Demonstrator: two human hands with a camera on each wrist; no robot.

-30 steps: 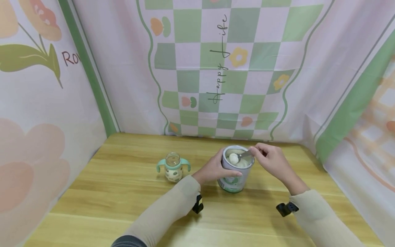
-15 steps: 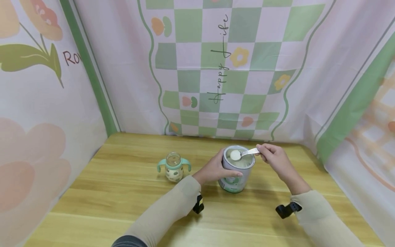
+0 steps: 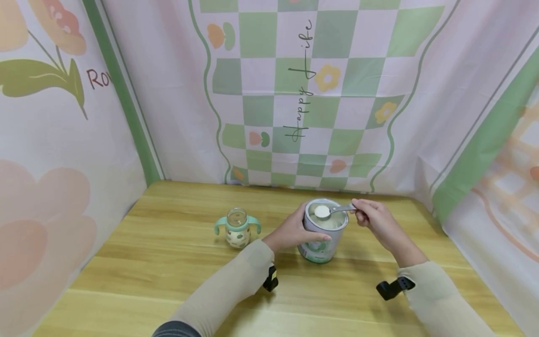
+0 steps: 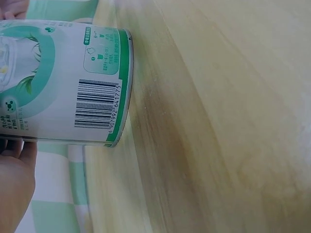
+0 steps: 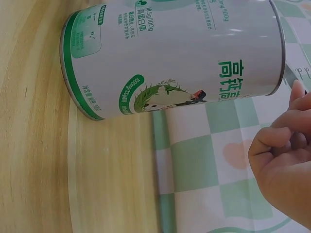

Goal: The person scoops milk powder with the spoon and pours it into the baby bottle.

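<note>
An open milk powder can stands on the wooden table, white with green print and a barcode in the left wrist view. My left hand grips it around its left side, thumb across the front. Over the can's mouth, my right hand pinches the handle of a metal measuring spoon. White powder fills the spoon's bowl. More pale powder shows inside the can. In the right wrist view the curled fingers of my right hand are beside the can's rim, and most of the spoon is hidden.
Left of the can stands a baby bottle with two mint-green handles and an uncapped top, with pale contents in it. A printed checkered curtain hangs behind the table's far edge. Wooden tabletop extends around the can and bottle.
The spoon has risen a little and shifted right with my right hand, and its heap of powder now looks flatter. My left hand and the can stay in place.
</note>
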